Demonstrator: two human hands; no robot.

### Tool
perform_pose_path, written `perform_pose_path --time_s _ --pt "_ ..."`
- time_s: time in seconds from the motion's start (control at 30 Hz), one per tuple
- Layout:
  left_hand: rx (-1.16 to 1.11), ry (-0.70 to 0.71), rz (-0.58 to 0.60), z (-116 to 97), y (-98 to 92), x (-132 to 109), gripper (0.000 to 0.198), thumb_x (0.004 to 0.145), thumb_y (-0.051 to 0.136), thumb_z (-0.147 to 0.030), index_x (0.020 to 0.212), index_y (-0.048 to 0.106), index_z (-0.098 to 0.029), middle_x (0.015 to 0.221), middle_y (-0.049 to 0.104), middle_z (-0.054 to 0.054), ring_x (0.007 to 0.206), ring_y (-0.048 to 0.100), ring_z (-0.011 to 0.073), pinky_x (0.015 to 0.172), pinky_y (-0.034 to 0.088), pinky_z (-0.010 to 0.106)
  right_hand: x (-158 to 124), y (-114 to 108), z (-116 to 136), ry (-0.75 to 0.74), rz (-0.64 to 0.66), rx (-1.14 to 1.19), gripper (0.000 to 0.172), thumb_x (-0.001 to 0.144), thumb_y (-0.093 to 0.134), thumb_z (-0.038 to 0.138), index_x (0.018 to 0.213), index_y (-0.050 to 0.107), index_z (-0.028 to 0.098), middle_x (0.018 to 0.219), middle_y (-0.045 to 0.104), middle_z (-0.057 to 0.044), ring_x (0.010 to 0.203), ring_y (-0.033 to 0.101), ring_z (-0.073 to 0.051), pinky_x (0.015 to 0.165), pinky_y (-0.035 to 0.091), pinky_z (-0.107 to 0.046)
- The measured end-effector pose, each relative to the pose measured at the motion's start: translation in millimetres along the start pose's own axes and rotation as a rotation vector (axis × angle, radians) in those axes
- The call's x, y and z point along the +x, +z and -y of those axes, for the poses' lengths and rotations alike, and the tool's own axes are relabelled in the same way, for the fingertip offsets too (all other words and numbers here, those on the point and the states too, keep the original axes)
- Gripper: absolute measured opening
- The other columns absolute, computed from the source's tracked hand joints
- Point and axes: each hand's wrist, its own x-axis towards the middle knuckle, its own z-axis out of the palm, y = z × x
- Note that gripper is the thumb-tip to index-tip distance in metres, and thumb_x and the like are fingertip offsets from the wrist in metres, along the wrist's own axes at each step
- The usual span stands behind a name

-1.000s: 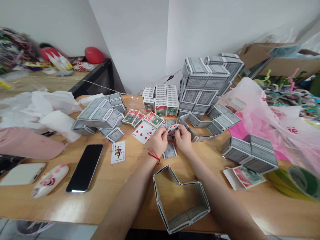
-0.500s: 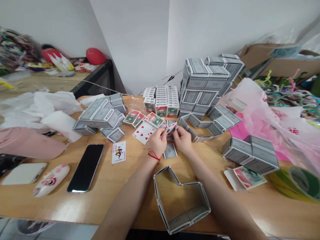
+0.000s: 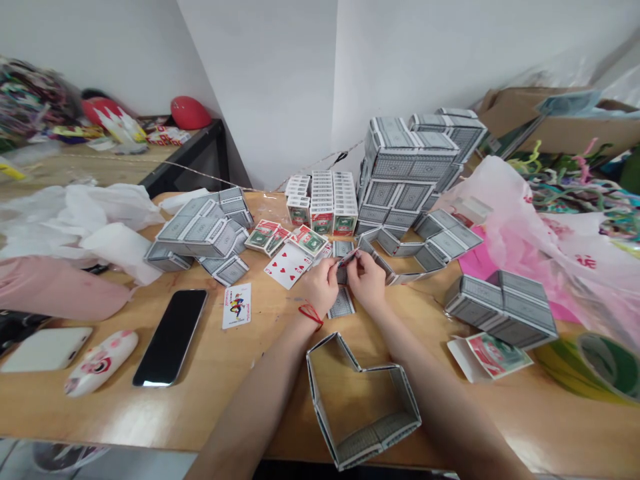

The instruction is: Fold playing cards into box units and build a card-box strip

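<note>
Pinching a single playing card (image 3: 349,257) between them, the left hand (image 3: 323,287) and right hand (image 3: 367,283) meet just above centre frame. The fingers of both are curled closed on the card, thumbs pressed to its near side, and nothing else is in either grip. A second ago the card's red-pipped face was turned up toward the camera. Now it shows as little more than a thin edge, and the hands have sunk slightly toward the table (image 3: 225,393). To my eye the card is being bent or creased, though the fold itself is hidden by the fingers.

A face-down card (image 3: 342,303) lies just below the hands, and a heart-shaped frame of cards (image 3: 363,400) stands at lower centre. To the left lie a seven of hearts (image 3: 287,265), a joker (image 3: 237,305) and a phone (image 3: 171,337). Boxed decks (image 3: 323,200) and a grey card tower (image 3: 410,160) stand behind.
</note>
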Motion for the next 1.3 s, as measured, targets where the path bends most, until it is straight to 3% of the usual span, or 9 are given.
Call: perform_pose_path --time_s 0.2,0.4,0.6,0.83,1.13,1.3 --pt "0.007 -0.007 -0.049 0.9 0.4 -0.7 0.018 0.086 0.042 -0.021 0.09 0.059 -0.018 0.078 0.067 0.004 0.069 0.062 0.014 0.062 0.043 0.024 6.3 -0.3 -5.2 0.058 0.148 0.246 0.02 0.079 0.043 0.031 0.082 0.056 0.017 0.066 0.058 -0.002 0.06 0.053 -0.014 0.055 0.043 -0.024" --pt "0.003 -0.009 -0.056 1.9 -0.8 0.3 0.017 0.086 0.043 -0.021 0.09 0.059 -0.018 0.078 0.066 0.005 0.07 0.062 0.0143 0.064 0.044 0.024 7.5 0.0 -6.3 0.047 0.208 0.307 0.019 0.08 0.042 0.03 0.082 0.055 0.017 0.064 0.054 0.0 0.058 0.05 -0.013 0.053 0.041 -0.023" --pt "0.001 -0.001 -0.087 3.2 0.2 1.3 0.016 0.085 0.044 -0.022 0.09 0.058 -0.018 0.079 0.066 0.005 0.072 0.062 0.0145 0.064 0.044 0.023 6.4 2.0 -7.9 0.027 0.173 0.243 0.017 0.081 0.041 0.031 0.074 0.052 0.019 0.056 0.047 0.002 0.051 0.044 -0.012 0.048 0.036 -0.023" --pt "-0.003 -0.001 -0.047 1.3 -0.4 1.7 0.016 0.085 0.044 -0.022 0.09 0.059 -0.018 0.078 0.067 0.004 0.071 0.062 0.0141 0.064 0.043 0.023 5.5 1.3 -6.1 0.005 0.12 0.162 0.02 0.082 0.04 0.03 0.077 0.055 0.019 0.062 0.055 0.0 0.055 0.049 -0.013 0.053 0.039 -0.023" --pt "-0.025 0.073 0.036 -6.4 0.2 0.2 0.016 0.084 0.046 -0.021 0.09 0.06 -0.019 0.082 0.069 0.003 0.071 0.062 0.0135 0.063 0.043 0.023 -1.1 -0.4 2.7 0.056 -0.088 -0.099 0.022 0.082 0.041 0.031 0.082 0.059 0.018 0.067 0.063 -0.004 0.059 0.057 -0.015 0.057 0.041 -0.025" --pt "0.019 0.05 -0.006 -4.4 0.7 -0.6 0.015 0.084 0.047 -0.02 0.089 0.061 -0.019 0.078 0.069 0.003 0.066 0.062 0.014 0.06 0.043 0.024 4.2 0.9 -3.9 0.079 0.012 0.065 0.02 0.079 0.046 0.031 0.082 0.061 0.018 0.069 0.064 -0.004 0.059 0.058 -0.015 0.057 0.044 -0.025"
